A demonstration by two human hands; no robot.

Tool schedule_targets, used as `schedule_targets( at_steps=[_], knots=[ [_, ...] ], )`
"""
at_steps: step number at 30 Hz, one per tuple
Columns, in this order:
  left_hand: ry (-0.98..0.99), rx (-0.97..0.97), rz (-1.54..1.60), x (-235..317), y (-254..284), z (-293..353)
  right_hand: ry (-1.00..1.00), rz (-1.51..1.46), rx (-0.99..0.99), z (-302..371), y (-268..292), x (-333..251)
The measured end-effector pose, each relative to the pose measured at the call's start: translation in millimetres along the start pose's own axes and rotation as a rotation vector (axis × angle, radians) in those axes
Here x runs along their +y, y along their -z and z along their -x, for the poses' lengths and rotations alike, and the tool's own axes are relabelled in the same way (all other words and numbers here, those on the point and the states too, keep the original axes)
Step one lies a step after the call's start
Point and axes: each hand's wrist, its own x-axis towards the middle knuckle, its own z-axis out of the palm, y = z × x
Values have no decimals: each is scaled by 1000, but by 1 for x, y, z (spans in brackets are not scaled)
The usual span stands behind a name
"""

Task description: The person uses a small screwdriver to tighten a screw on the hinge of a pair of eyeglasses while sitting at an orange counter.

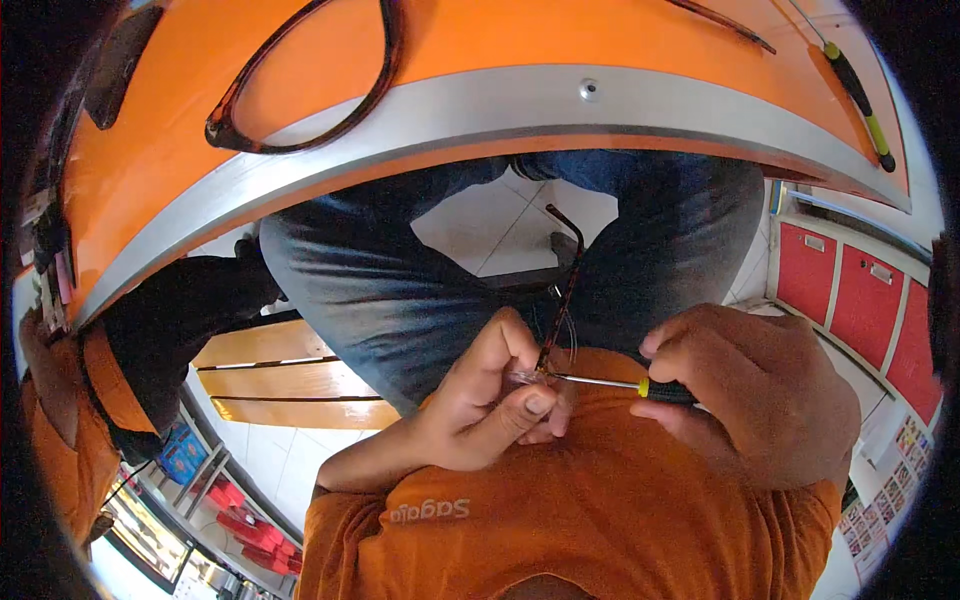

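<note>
Close to my chest, my left hand (485, 405) pinches a pair of eyeglasses (562, 310) near the hinge, one thin tortoiseshell temple pointing up and away. Much of the front of these glasses is hidden by my fingers. My right hand (760, 390) is closed round the black and yellow handle of a screwdriver (608, 382). Its thin metal shaft reaches left, and the tip meets the eyeglasses at the hinge, beside my left fingertips. The screw itself is too small to make out.
On the orange table with a metal edge (480, 105) lie a large tortoiseshell eyeglass frame (396, 50), a loose temple (725, 24) and a second screwdriver (855, 90). A wooden bench (290, 372) and another person (150, 340) are at left. Red drawers (865, 290) stand at right.
</note>
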Motion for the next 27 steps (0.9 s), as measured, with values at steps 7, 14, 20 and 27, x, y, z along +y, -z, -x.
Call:
schedule_targets(
  at_steps=[7,14,20,27],
  knots=[
    [35,6,7,3,-2,-4,118,77,-4,8,-3,7],
    [30,-23,-25,2,-1,-2,6,-9,43,4,-2,2],
    [64,6,67,-3,-5,-2,53,88,18,8,6,0],
    [23,25,4,-7,-6,-2,34,70,-36,9,0,10]
  ],
)
